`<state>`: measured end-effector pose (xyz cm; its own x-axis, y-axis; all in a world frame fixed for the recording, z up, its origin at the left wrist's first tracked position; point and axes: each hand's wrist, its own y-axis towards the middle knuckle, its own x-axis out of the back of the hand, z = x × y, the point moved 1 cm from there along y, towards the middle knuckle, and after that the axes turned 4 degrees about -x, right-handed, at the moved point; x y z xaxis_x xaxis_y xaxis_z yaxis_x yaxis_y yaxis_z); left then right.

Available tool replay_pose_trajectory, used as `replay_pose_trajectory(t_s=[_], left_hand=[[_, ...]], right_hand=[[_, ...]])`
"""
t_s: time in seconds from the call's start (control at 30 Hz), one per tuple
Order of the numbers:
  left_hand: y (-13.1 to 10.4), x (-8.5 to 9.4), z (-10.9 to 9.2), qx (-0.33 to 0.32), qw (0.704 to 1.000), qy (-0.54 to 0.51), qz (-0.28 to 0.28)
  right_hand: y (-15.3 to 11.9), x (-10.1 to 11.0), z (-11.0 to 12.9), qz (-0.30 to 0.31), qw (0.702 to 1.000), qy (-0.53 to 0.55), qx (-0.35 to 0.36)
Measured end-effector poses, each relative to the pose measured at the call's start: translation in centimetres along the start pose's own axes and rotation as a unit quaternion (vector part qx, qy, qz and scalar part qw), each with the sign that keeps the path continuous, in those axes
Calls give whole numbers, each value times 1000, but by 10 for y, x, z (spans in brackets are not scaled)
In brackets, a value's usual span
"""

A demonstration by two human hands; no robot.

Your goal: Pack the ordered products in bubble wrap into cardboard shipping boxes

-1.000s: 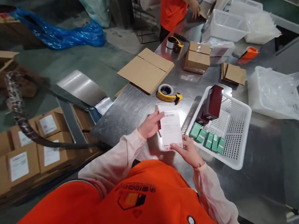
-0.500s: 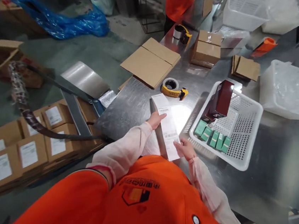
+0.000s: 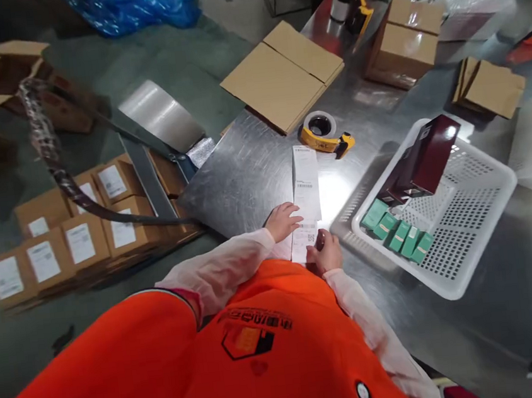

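Note:
A long white strip of printed shipping labels (image 3: 307,188) lies along the metal table in front of my body, with barcodes and small text on it. My left hand (image 3: 284,222) rests at its left edge, fingers stretched out over the paper and holding nothing. At the lower right edge, my right hand (image 3: 327,254) has its fingers curled, thumb and forefinger pinching the strip. Just beyond the strip's far end lies a yellow tape dispenser (image 3: 325,137). To the right of my right hand stands a white plastic basket (image 3: 473,247) holding a dark red box (image 3: 432,156) and several small green boxes (image 3: 398,234).
Flattened cardboard (image 3: 277,77) lies at the table's far edge. Behind it are a second tape dispenser (image 3: 354,9), a taped carton (image 3: 404,42) and folded cardboard pieces (image 3: 489,87). Labelled cartons (image 3: 80,244) stand lower left, beside a wrapped curved bar (image 3: 61,176).
The label strip now lies flatter and straighter on the table. My left hand has loosened from its edge, fingers spreading over it. My right hand has curled at the lower end. The view has shifted.

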<state>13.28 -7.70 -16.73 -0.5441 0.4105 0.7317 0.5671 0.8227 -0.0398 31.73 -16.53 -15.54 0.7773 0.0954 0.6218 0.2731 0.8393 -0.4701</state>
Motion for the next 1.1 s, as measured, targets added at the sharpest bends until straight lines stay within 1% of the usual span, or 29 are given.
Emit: replay_pose_trajectory(t_s=[0.07, 0.13, 0.17, 0.23, 0.37, 0.43, 0.5, 0.73, 0.8, 0.97, 1.1], left_hand=[[-7, -5, 1, -5, 1000, 15, -11], [-14, -6, 3, -8, 999, 11, -30], [-18, -7, 3, -13, 999, 3, -31], [-29, -8, 5, -46, 999, -19, -5], [-55, -11, 9, -151, 984, -32, 87], [-66, -13, 11, -177, 977, -17, 116], [-72, -16, 13, -186, 975, -6, 121], [-73, -22, 18, -213, 974, -1, 79], [-73, -21, 18, -212, 974, -2, 80], [-72, -19, 16, -186, 977, -4, 107], [-72, -20, 16, -188, 977, -27, 93]], right_hand=[[-3, 4, -5, 22, 996, -72, 42], [-7, 5, -12, 53, 991, -101, 69], [-8, 4, -15, 61, 989, -107, 82], [-10, 3, -20, 59, 988, -108, 94], [-9, 0, -23, 52, 990, -95, 85], [-9, -1, -22, 49, 991, -92, 84], [-9, 0, -22, 45, 991, -94, 82], [-11, 3, -19, 52, 991, -98, 81], [-11, 3, -19, 50, 991, -96, 80], [-10, 4, -19, 48, 991, -97, 74], [-9, 5, -17, 48, 991, -100, 73]])
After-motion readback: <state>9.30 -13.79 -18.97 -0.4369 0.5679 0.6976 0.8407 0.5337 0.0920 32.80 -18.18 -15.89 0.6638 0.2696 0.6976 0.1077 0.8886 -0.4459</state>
